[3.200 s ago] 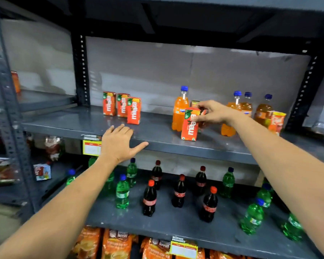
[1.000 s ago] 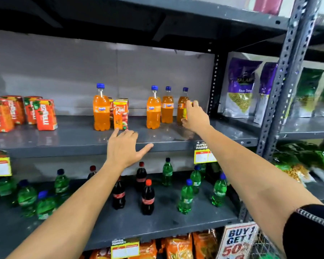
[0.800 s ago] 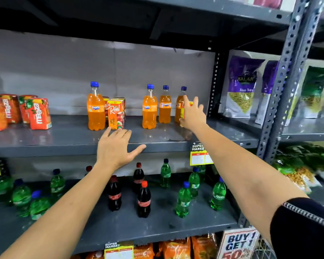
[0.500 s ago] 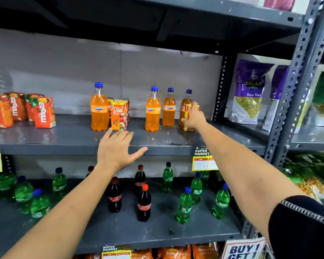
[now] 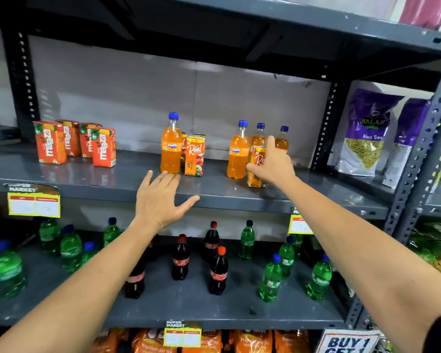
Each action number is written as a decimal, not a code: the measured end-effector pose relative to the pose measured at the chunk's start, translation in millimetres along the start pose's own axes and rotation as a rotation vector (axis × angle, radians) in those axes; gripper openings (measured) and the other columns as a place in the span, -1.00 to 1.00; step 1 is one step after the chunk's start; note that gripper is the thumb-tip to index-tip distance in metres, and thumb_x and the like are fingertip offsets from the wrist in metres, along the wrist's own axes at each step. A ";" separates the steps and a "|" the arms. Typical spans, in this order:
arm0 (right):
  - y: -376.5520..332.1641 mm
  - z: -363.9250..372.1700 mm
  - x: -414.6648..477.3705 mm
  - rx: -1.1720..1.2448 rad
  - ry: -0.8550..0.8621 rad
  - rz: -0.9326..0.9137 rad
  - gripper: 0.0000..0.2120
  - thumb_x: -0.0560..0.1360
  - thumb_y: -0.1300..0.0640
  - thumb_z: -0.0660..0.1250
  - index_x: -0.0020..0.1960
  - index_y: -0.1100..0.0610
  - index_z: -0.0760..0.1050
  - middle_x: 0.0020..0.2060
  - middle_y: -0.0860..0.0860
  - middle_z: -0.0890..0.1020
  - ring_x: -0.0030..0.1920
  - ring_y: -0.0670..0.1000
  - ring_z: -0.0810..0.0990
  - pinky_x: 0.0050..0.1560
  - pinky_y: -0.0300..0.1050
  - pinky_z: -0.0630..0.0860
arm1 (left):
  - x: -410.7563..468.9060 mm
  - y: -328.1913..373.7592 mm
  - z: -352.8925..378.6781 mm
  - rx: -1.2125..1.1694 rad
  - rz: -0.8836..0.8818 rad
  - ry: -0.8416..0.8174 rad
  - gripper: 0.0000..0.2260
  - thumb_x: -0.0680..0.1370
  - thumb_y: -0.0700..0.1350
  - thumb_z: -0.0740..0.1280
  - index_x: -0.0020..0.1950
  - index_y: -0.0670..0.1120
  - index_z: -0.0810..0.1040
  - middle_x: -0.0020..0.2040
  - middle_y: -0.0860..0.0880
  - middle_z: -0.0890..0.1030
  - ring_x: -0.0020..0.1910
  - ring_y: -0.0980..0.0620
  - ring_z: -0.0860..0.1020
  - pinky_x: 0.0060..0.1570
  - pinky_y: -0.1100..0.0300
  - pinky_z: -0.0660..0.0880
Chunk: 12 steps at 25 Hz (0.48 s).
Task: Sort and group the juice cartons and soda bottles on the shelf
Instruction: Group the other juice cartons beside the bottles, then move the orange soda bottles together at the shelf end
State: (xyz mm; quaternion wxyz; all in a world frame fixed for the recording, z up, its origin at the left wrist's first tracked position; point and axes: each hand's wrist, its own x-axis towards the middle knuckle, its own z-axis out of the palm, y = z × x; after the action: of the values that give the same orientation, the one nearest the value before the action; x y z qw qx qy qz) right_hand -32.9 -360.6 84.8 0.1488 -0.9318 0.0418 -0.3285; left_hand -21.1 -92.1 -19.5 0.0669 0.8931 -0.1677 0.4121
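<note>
My right hand (image 5: 271, 165) grips an orange Real juice carton (image 5: 256, 161) standing on the grey middle shelf (image 5: 214, 189), just in front of three orange Fanta bottles (image 5: 237, 151). My left hand (image 5: 161, 200) lies open, palm down, on the shelf's front edge. Beyond its fingertips stand a lone Fanta bottle (image 5: 171, 146) and another Real carton (image 5: 194, 155), with a further carton partly hidden behind them. Several red-orange Maaza cartons (image 5: 74, 143) are grouped at the shelf's left end.
The lower shelf (image 5: 189, 307) holds scattered green Sprite bottles (image 5: 270, 278) and dark cola bottles (image 5: 180, 258). Purple snack bags (image 5: 364, 133) fill the bay to the right, beyond an upright post (image 5: 323, 128). Yellow price tags (image 5: 33, 202) hang on the shelf edge.
My right hand has drawn the Real carton forward, from beside the rightmost bottle to the front of the bottle group. The view has shifted slightly; my left hand stays on the shelf edge.
</note>
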 end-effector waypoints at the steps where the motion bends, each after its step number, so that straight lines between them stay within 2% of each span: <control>1: -19.7 4.2 -7.1 0.014 -0.003 -0.046 -0.26 0.39 -0.08 0.40 0.40 0.13 0.12 -0.06 0.11 0.59 -0.10 0.11 0.62 -0.22 -0.08 0.54 | -1.9 -14.0 -3.2 0.002 -0.016 -0.003 -0.22 0.46 0.41 -0.06 0.21 -0.19 0.55 0.17 -0.13 0.62 0.24 -0.09 0.52 0.36 -0.12 0.24; 3: -61.1 16.4 -19.0 0.047 -0.008 -0.111 -0.24 0.38 -0.09 0.42 0.41 0.13 0.12 -0.08 0.11 0.61 -0.15 0.06 0.60 -0.25 -0.12 0.54 | -7.1 -42.2 -8.9 0.004 -0.045 -0.013 -0.21 0.46 0.41 -0.07 0.22 -0.20 0.54 0.18 -0.13 0.61 0.25 -0.10 0.51 0.37 -0.12 0.24; 6: -122.3 36.5 -27.8 0.083 -0.014 -0.187 -0.23 0.35 -0.13 0.42 0.40 0.12 0.13 0.01 0.10 0.61 -0.06 0.07 0.62 -0.17 -0.06 0.59 | -15.3 -84.9 -15.2 0.019 -0.054 -0.042 -0.18 0.45 0.43 -0.08 0.22 -0.22 0.54 0.17 -0.15 0.61 0.25 -0.11 0.51 0.34 -0.12 0.28; 10: -199.3 65.6 -24.5 0.134 -0.079 -0.252 -0.30 0.34 -0.03 0.44 0.34 0.15 0.18 -0.04 0.12 0.60 -0.05 0.13 0.62 -0.14 0.01 0.58 | -3.6 -127.5 -28.3 0.057 0.019 -0.113 -0.08 0.35 0.53 -0.07 0.22 -0.21 0.52 0.17 -0.15 0.60 0.22 -0.11 0.52 0.19 -0.05 0.40; 12: -228.5 79.7 -17.1 0.139 -0.086 -0.237 -0.32 0.36 0.01 0.45 0.33 0.16 0.20 0.00 0.15 0.58 -0.03 0.16 0.61 -0.12 0.04 0.59 | 7.0 -140.6 -35.2 0.056 0.040 -0.129 -0.05 0.30 0.58 -0.07 0.19 -0.19 0.53 0.16 -0.11 0.61 0.22 -0.10 0.51 0.16 -0.01 0.39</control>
State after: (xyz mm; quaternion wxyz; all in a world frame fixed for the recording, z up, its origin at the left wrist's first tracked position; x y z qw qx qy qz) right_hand -1.0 -120.1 85.3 0.1749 -0.9307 -0.0978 -0.3059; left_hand 7.9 46.7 11.4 0.0229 0.9158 -0.1779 0.3595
